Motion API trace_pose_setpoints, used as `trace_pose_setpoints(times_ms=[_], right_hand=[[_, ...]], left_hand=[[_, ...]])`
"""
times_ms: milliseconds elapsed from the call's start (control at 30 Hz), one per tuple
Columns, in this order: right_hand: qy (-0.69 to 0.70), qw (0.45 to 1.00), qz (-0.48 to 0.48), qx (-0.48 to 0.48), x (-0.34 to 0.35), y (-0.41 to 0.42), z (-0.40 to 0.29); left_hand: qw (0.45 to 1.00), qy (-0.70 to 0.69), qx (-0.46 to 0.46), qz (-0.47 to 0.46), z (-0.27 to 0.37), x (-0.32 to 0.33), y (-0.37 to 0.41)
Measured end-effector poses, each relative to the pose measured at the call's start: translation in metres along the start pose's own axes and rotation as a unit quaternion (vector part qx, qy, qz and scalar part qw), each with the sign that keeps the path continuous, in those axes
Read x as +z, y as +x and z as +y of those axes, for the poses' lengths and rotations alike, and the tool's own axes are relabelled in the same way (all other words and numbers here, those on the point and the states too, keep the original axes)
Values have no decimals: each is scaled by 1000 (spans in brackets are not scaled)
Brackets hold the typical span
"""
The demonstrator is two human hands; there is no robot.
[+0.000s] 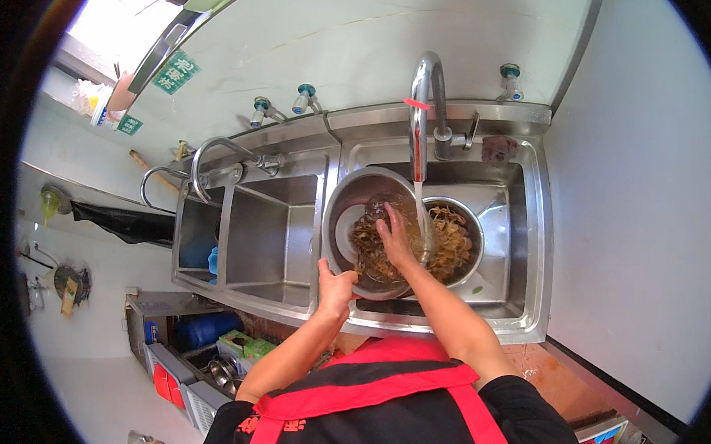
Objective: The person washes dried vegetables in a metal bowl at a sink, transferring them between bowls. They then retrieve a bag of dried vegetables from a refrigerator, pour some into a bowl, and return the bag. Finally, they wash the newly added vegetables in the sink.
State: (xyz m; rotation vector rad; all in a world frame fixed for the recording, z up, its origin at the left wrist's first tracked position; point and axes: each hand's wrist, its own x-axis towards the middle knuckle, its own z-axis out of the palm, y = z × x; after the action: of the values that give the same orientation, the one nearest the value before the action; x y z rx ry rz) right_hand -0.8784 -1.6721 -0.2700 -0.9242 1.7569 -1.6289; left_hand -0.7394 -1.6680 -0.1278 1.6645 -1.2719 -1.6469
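Observation:
My left hand (337, 288) grips the near-left rim of a large stainless steel bowl (338, 208). This bowl looks tilted to the right and rests partly over the sink's left edge. Inside it, brown stringy food (371, 245), perhaps dried vegetable or mushroom, lies in brownish water. My right hand (395, 238) reaches in from the right with its fingers apart, at the food and water; nothing is visibly gripped. Beneath and to the right, a second metal bowl (480, 232) holds more brown strips (450, 242). Water (420, 214) runs from the tall faucet (420, 137) at the large bowl's right rim.
The right sink basin (501, 264) holds the second bowl and a green scrap (477, 290). A brown rag or scouring pad (500, 149) lies on its back ledge. Left are another basin (259, 237) and curved faucets (218, 144). A wall panel (631, 212) borders the right side.

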Motion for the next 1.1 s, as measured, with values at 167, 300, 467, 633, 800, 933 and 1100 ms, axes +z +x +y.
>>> trace_pose_setpoints(times_ms=[167,300,467,633,800,933,1100], right_hand=[[16,999,51,8,7,11,-9],[7,998,59,-35,10,17,-14],[-15,996,78,-45,8,21,-30],[7,993,100,-66,9,26,-34],[53,989,117,-72,11,27,-57],[78,982,146,-95,17,36,-70],[119,971,182,-100,27,39,-83]], left_hand=[[1000,-12,22,0,8,10,-11],[998,-13,50,21,3,12,-12],[992,7,123,8,2,15,-14],[982,56,178,11,10,20,-22],[972,77,219,24,21,21,-30],[967,69,245,32,41,26,-41],[945,140,291,55,46,22,-48]])
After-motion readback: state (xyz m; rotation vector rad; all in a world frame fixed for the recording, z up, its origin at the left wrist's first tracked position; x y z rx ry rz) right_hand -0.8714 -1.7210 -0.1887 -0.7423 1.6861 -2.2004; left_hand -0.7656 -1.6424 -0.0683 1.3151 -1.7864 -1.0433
